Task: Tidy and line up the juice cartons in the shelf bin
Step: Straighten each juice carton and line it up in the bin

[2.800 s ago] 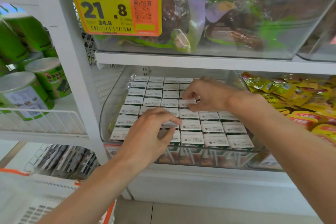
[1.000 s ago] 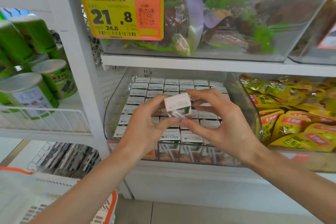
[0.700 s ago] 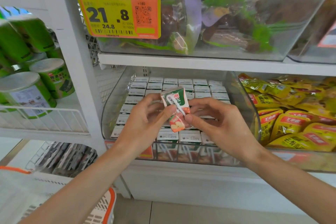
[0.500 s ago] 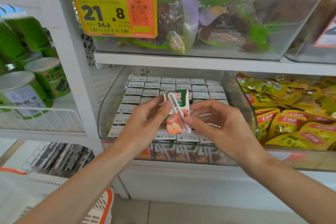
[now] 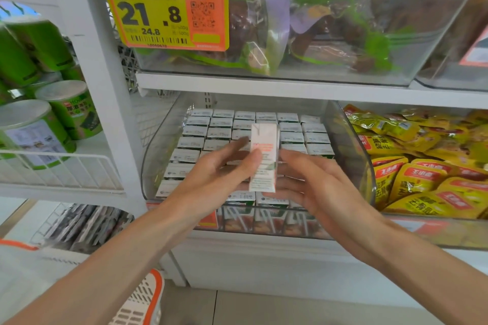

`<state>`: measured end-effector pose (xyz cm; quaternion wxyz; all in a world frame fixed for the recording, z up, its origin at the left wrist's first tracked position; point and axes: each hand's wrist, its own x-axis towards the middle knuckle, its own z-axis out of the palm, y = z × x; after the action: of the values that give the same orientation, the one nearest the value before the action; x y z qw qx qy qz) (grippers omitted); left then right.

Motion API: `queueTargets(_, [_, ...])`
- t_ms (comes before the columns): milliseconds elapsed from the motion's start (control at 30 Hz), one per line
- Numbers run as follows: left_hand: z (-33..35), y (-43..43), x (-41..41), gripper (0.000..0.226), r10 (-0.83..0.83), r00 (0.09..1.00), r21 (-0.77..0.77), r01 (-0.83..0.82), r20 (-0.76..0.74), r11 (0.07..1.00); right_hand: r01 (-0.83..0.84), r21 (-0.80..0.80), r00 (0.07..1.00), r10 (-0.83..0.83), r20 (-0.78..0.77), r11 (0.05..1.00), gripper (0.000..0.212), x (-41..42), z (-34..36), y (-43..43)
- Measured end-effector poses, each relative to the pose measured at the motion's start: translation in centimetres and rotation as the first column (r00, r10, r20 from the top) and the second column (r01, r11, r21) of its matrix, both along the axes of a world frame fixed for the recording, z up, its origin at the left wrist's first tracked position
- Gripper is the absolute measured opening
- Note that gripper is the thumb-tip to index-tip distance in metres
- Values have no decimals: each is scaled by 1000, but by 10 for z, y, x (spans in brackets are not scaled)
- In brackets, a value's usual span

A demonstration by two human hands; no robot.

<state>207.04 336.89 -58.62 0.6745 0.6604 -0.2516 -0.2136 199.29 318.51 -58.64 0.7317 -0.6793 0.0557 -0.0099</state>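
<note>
A clear plastic shelf bin (image 5: 352, 148) on the middle shelf holds several rows of small juice cartons (image 5: 291, 137) standing with their white tops up. In front of the bin, one juice carton (image 5: 264, 158) is held upright with its pale side towards me. My left hand (image 5: 219, 174) pinches it, thumb on the front and fingers behind. My right hand (image 5: 322, 187) is just right of the carton with straight, spread fingers reaching towards its lower edge; I cannot tell whether they touch it.
Yellow snack packets (image 5: 422, 171) fill the bin to the right. Green cans (image 5: 66, 111) stand behind a wire rail on the left. Above is a clear bin of bagged goods (image 5: 330, 34) with a yellow price tag (image 5: 163, 8). A white and orange basket (image 5: 142, 298) is at lower left.
Both hands lifted one carton out of the rows and turned it from its green picture side to its pale side, now upright. My right hand has let go and spread its fingers.
</note>
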Motion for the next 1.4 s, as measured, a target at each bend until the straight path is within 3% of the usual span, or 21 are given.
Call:
queueTargets(133, [-1, -2, 0, 37, 8, 1000, 10, -8, -30, 1000, -18, -73, 1000, 20, 18, 997, 38, 1, 2, -1])
queueTargets(333, [-3, 0, 2, 43, 55, 996, -17, -56, -73, 998, -17, -180, 999, 25, 43, 983, 34, 0, 1, 3])
queueTargets(433, [-3, 2, 3, 52, 55, 991, -1, -56, -122, 998, 63, -152, 997, -56, 54, 986, 32, 2, -3, 1])
queueTargets(567, [-6, 2, 5, 22, 98, 987, -4, -100, -128, 995, 133, -115, 990, -127, 58, 984, 28, 2, -7, 1])
queueTargets(733, [-7, 1, 6, 52, 134, 985, -11, -136, -108, 991, 111, -153, 993, -102, 67, 982, 34, 4, -4, 5])
queueTargets(967, [-7, 4, 5, 36, 97, 994, -20, -98, -58, 995, 133, -149, 989, -121, 87, 980, 29, 4, -4, -1])
queueTargets(1133, [-6, 3, 6, 27, 107, 991, -67, -113, -82, 991, 191, -40, 979, -187, 79, 981, 26, 3, -7, -3])
queueTargets(1400, [-8, 4, 5, 47, 112, 993, -43, -111, 31, 993, 49, -36, 995, -46, 83, 998, 27, 3, -1, -5])
